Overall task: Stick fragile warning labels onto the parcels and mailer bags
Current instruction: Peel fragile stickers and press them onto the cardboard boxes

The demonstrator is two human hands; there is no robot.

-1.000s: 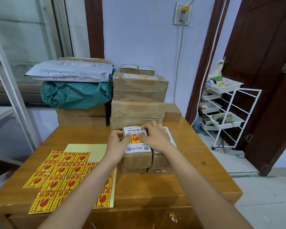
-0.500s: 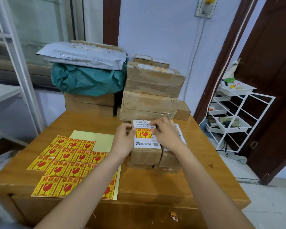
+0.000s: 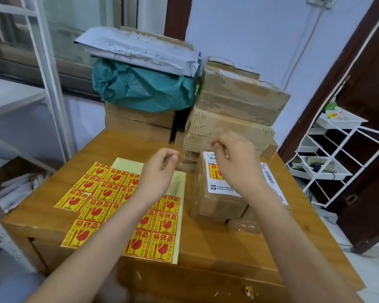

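Head view: hovering left hand (image 3: 157, 171) and right hand (image 3: 234, 162), fingers loosely curled, holding nothing. Sitting on small brown cardboard parcel (image 3: 219, 193) on table (image 3: 206, 254): yellow-red fragile sticker (image 3: 213, 171). Risking re-labelling it, w/ other parcels unmarked.

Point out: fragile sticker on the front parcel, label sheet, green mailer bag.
fragile sticker (image 3: 213, 171), head view, its visible left half.
label sheet (image 3: 162, 246), head view, a lower-right label.
green mailer bag (image 3: 144, 88), head view, middle of its front face.

Both hands, left hand (image 3: 160, 169) and right hand (image 3: 234, 162), now off the labelled parcel (image 3: 217, 202), empty, fingers loosely curled.
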